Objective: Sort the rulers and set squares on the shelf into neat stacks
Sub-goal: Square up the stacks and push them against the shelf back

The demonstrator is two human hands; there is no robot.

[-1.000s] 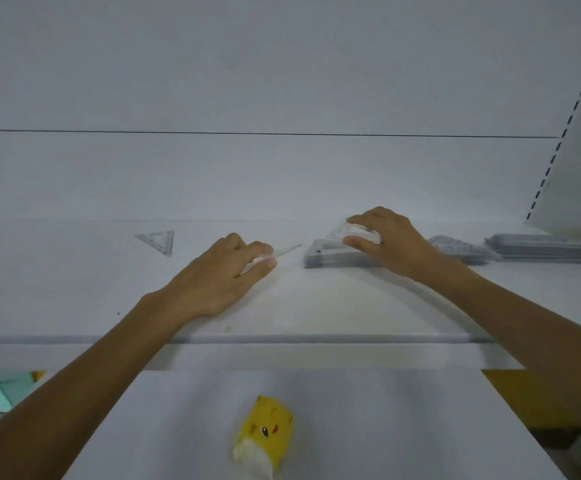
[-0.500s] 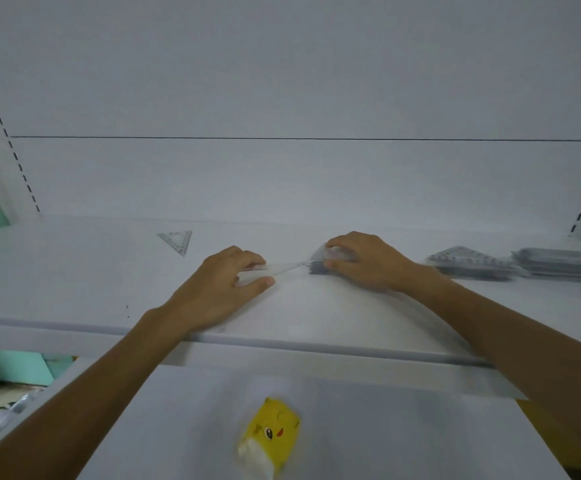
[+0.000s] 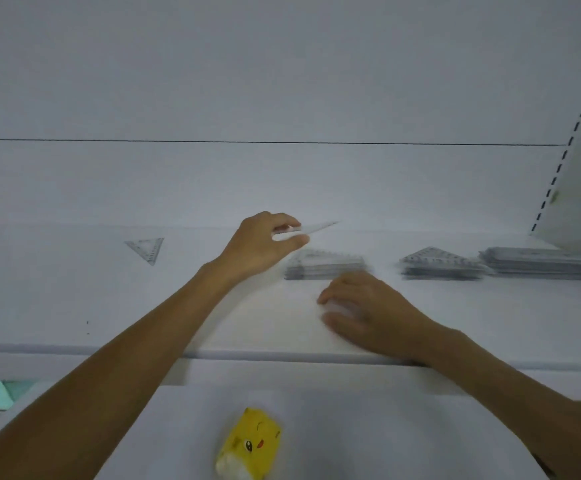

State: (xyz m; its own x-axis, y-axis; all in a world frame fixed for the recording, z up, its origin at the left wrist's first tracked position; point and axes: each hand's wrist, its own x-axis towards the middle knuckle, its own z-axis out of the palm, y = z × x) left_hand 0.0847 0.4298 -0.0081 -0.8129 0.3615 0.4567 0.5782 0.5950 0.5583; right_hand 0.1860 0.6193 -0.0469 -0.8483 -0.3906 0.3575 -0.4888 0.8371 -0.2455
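Reader: While the thin clear plastic piece (image 3: 316, 227) is pinched between thumb and fingers of the left hand (image 3: 265, 242), where is it held relative to the stacks?

Legend: It is held just above and behind the nearest grey stack of clear set squares (image 3: 323, 266) on the white shelf (image 3: 74, 299). Its long axis is directed rightward and slightly upward. It is seen nearly edge-on, so ruler or set square cannot be told. A second stack of set squares (image 3: 438, 263) and a flat stack of rulers (image 3: 545, 263) are ranged further right. One loose clear set square (image 3: 145, 249) is seen well apart to the left.

Reader: And the right hand (image 3: 361, 313)?

Legend: It is rested on the shelf in front of the nearest stack, fingers loosely curled. Nothing is seen within it, though it is blurred. The left hand is judged the nearer, so a short lowering onto that stack, edges aligned, is called for.
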